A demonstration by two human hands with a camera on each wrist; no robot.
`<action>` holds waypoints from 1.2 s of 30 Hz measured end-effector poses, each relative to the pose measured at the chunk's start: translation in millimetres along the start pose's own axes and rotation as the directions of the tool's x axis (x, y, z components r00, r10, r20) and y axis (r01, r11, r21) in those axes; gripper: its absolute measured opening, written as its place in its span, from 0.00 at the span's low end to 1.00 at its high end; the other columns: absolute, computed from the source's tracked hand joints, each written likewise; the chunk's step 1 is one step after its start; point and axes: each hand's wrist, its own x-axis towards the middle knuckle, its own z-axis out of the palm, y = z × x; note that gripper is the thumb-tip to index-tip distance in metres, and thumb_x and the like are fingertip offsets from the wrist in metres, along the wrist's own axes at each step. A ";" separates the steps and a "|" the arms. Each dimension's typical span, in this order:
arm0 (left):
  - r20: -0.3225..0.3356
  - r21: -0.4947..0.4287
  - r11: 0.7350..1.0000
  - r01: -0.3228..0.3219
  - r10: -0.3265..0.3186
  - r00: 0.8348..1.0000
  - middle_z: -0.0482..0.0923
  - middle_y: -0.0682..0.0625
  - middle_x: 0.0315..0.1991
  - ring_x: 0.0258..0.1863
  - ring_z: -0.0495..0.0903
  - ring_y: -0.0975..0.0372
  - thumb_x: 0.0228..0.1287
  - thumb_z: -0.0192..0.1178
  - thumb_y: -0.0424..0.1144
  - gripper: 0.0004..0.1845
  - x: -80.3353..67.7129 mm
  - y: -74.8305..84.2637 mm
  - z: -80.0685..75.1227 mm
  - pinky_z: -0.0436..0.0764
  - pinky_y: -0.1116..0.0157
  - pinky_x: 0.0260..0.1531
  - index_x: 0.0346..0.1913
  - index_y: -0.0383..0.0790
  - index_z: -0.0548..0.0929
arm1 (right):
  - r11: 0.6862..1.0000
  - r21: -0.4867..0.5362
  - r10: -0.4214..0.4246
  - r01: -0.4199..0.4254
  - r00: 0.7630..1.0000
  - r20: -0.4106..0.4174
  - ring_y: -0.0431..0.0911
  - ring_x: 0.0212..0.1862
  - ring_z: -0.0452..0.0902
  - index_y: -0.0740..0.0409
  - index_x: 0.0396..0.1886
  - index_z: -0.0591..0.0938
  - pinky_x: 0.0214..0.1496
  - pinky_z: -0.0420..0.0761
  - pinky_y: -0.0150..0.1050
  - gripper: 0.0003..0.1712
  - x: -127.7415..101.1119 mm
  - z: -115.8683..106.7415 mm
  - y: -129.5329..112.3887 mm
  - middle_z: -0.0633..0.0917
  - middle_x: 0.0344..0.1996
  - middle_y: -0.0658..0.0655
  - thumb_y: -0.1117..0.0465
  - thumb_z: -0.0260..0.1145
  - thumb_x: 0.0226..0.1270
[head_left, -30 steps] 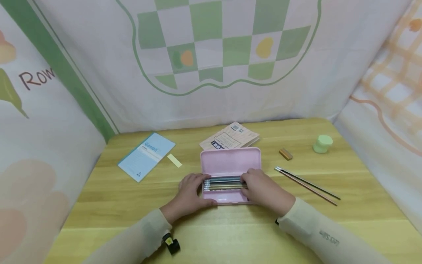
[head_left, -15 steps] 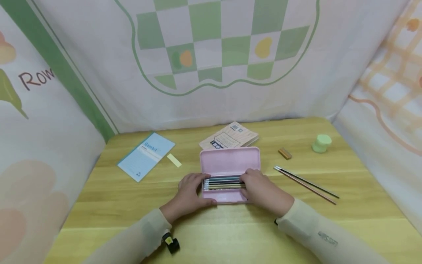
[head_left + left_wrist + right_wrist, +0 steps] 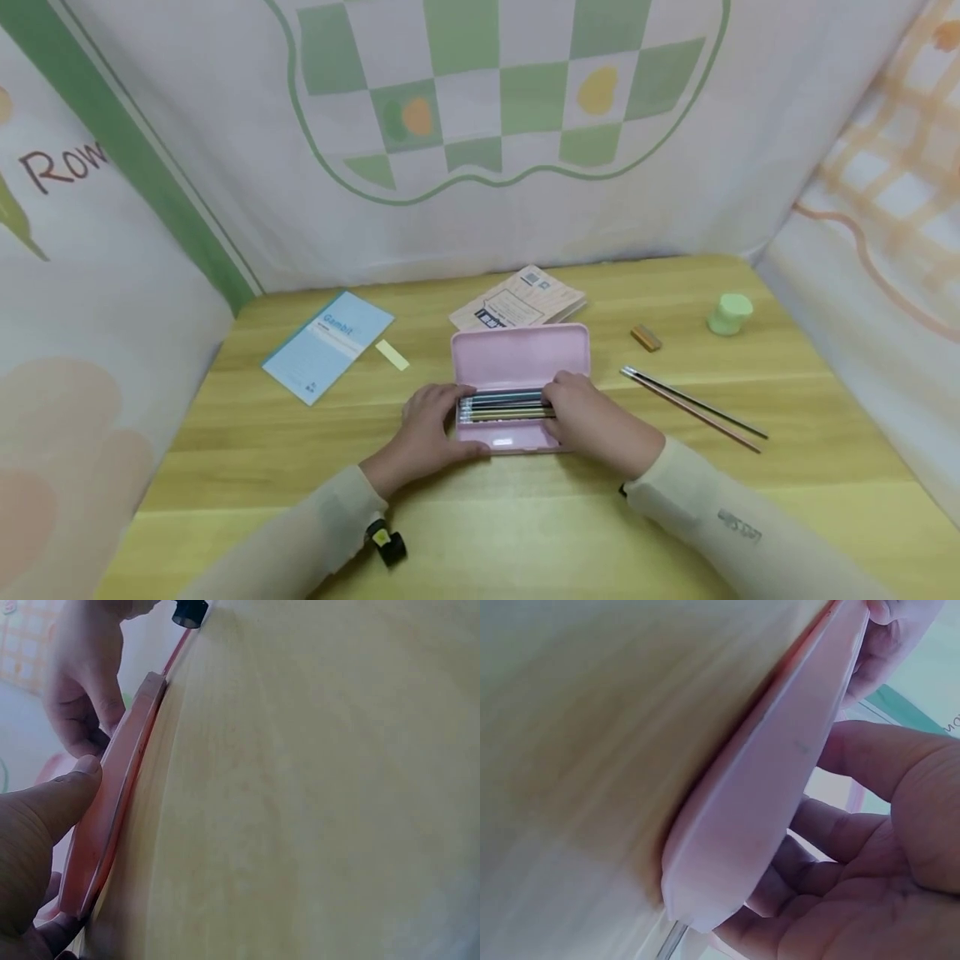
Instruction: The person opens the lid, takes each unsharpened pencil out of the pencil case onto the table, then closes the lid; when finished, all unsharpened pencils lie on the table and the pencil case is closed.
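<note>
Both my hands stay clamped on the ends of the open pink plastic pencil case (image 3: 517,392), left hand (image 3: 429,423) and right hand (image 3: 592,421), mid-desk (image 3: 525,517); nothing has shifted. My fingers hide the pencils' (image 3: 504,406) tips.

wooden table (image 3: 525,517): pink pencil case (image 3: 517,358), notebook (image 3: 327,345), booklet (image 3: 517,302), two pencils (image 3: 693,407), eraser (image 3: 646,337)

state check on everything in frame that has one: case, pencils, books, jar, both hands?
pink pencil case: open, lid back, flat on the table
pencils in case: lying lengthwise in a row
two loose pencils: on the table, outside the case
blue notebook: closed
tan booklet: closed
green jar: lid on, upright
left hand: grips the case's left end
right hand: grips the case's right end
</note>
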 end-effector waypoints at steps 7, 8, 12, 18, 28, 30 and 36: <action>-0.006 0.002 1.000 -0.016 0.016 1.000 0.71 0.52 0.71 0.71 0.61 0.52 0.46 0.76 0.71 0.52 1.6 0.0 -1.9 0.53 0.45 0.74 0.74 0.54 0.72 | 0.999 0.036 -0.020 0.019 1.000 0.018 0.47 0.38 0.71 0.64 0.40 0.86 0.47 0.78 0.47 0.09 0.8 -2.8 3.0 0.76 0.34 0.54 0.63 0.74 0.65; -0.005 0.001 1.000 -0.013 0.013 1.000 0.71 0.52 0.71 0.71 0.61 0.52 0.46 0.76 0.71 0.52 1.8 0.1 -2.2 0.53 0.45 0.74 0.74 0.54 0.72 | 0.999 0.046 -0.022 0.021 1.000 0.021 0.47 0.38 0.71 0.64 0.41 0.87 0.47 0.78 0.47 0.09 0.7 -2.8 3.8 0.77 0.34 0.54 0.63 0.73 0.65; 0.003 0.005 1.000 -0.002 0.002 1.000 0.71 0.53 0.72 0.72 0.60 0.52 0.46 0.76 0.71 0.52 1.8 0.9 -3.1 0.52 0.46 0.74 0.74 0.55 0.72 | 0.995 0.099 -0.025 0.022 0.999 0.028 0.46 0.40 0.75 0.63 0.42 0.87 0.50 0.81 0.48 0.07 1.3 -1.9 7.8 0.79 0.36 0.53 0.64 0.72 0.67; 0.003 0.004 1.000 0.000 0.000 1.000 0.70 0.53 0.72 0.73 0.60 0.52 0.46 0.76 0.70 0.51 1.7 0.8 -2.5 0.51 0.46 0.75 0.74 0.56 0.72 | 0.980 0.198 -0.017 0.008 0.999 0.046 0.44 0.39 0.79 0.59 0.36 0.87 0.49 0.83 0.48 0.02 4.7 -2.4 14.3 0.84 0.33 0.50 0.65 0.72 0.66; 0.005 -0.002 1.000 0.007 -0.007 1.000 0.71 0.53 0.71 0.73 0.60 0.52 0.46 0.76 0.71 0.52 2.5 0.2 -1.5 0.52 0.46 0.74 0.74 0.56 0.72 | 0.936 0.351 0.022 -0.022 1.000 0.003 0.43 0.35 0.77 0.55 0.36 0.83 0.41 0.81 0.40 0.03 1.9 -8.7 13.9 0.83 0.31 0.48 0.66 0.68 0.64; 0.006 0.001 1.000 0.007 -0.007 1.000 0.71 0.53 0.71 0.73 0.60 0.53 0.46 0.76 0.71 0.51 2.5 0.2 -1.6 0.52 0.46 0.74 0.74 0.57 0.72 | 0.936 0.351 0.021 -0.014 1.000 -0.014 0.43 0.35 0.77 0.55 0.37 0.84 0.42 0.82 0.41 0.04 1.2 -9.2 14.1 0.83 0.31 0.48 0.66 0.69 0.63; 0.012 0.001 1.000 0.015 -0.015 1.000 0.70 0.53 0.72 0.74 0.58 0.52 0.46 0.76 0.71 0.52 2.4 0.5 -1.7 0.50 0.46 0.75 0.74 0.57 0.71 | 0.934 0.358 0.031 -0.010 0.998 -0.054 0.43 0.36 0.77 0.54 0.36 0.84 0.42 0.81 0.42 0.04 -2.2 -8.9 17.9 0.84 0.31 0.48 0.66 0.69 0.62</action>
